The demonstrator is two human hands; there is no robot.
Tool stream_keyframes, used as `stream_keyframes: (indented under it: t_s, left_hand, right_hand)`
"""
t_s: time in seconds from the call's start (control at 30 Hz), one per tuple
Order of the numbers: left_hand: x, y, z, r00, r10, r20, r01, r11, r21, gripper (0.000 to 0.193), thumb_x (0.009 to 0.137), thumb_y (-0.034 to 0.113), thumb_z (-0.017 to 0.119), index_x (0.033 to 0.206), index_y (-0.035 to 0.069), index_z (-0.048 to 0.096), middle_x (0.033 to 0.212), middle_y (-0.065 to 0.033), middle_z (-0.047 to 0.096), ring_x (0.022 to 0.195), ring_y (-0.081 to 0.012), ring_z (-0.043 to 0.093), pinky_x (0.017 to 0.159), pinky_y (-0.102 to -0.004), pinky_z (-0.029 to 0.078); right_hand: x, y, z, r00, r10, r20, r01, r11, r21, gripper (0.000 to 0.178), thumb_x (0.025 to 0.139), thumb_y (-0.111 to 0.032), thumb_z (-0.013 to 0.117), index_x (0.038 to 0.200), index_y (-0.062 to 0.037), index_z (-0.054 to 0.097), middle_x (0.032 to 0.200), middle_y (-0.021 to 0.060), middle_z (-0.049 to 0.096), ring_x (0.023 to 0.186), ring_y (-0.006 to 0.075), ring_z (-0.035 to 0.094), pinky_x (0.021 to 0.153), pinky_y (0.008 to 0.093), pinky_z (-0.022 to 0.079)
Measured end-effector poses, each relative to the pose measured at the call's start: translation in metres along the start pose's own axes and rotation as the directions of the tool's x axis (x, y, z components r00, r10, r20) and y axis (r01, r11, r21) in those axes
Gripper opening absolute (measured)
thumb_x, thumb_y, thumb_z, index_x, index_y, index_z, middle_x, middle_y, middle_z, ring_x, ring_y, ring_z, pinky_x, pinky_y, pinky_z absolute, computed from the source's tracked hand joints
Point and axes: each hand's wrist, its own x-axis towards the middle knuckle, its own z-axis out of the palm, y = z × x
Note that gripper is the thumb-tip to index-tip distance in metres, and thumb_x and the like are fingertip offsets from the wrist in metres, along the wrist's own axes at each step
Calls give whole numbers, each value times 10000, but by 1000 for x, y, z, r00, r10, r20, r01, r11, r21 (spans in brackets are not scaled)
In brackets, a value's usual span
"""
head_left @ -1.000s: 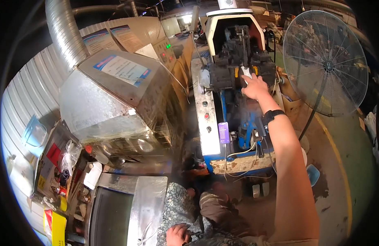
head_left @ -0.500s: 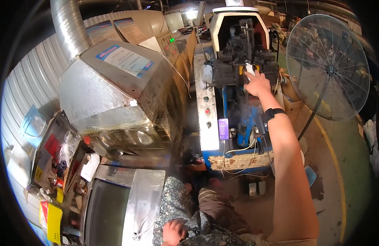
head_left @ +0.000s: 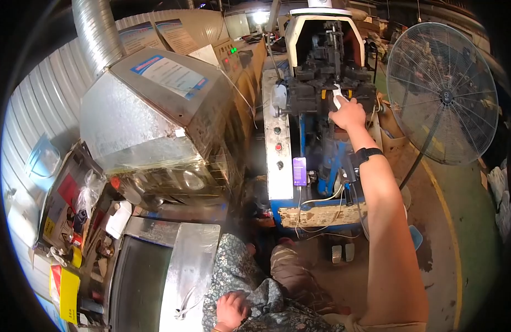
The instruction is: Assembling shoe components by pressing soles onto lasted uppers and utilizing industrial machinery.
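Note:
My right arm reaches forward to a black machine head (head_left: 335, 72) in a white-edged housing. Its hand (head_left: 349, 115) is closed on a small white piece (head_left: 338, 99), held right at the machine's front between two small yellow parts. The fingers cover some of the piece, and its kind cannot be made out. My left hand (head_left: 231, 311) lies on the dark floral cloth (head_left: 228, 271) over my lap, fingers loosely spread, with nothing visible in it.
A control panel (head_left: 279, 146) with buttons and a purple box (head_left: 299, 172) flank the machine. Two pedals (head_left: 343, 253) sit below. A large fan (head_left: 444, 95) stands at right. At left are a sheet-metal hood (head_left: 136, 113) and a cluttered shelf (head_left: 81, 216).
The view has shifted slightly. The white piece in my right hand sits at a slightly different tilt, a little nearer me. My left hand stays on my lap.

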Motion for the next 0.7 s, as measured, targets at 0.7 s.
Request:
stream_keyframes:
  t_s: [0.7]
  left_hand:
    - [6, -16, 7, 998, 60, -8, -61, 996, -59, 341, 731, 240, 691, 1059, 151, 705, 1156, -8, 635, 1075, -260, 548, 926, -409, 428]
  right_hand:
    - [33, 5, -27, 998, -1, 58, 2, 1000, -21, 752, 704, -494, 681, 1402, -262, 522, 1366, 183, 529, 1191, 354, 573, 989, 417, 477]
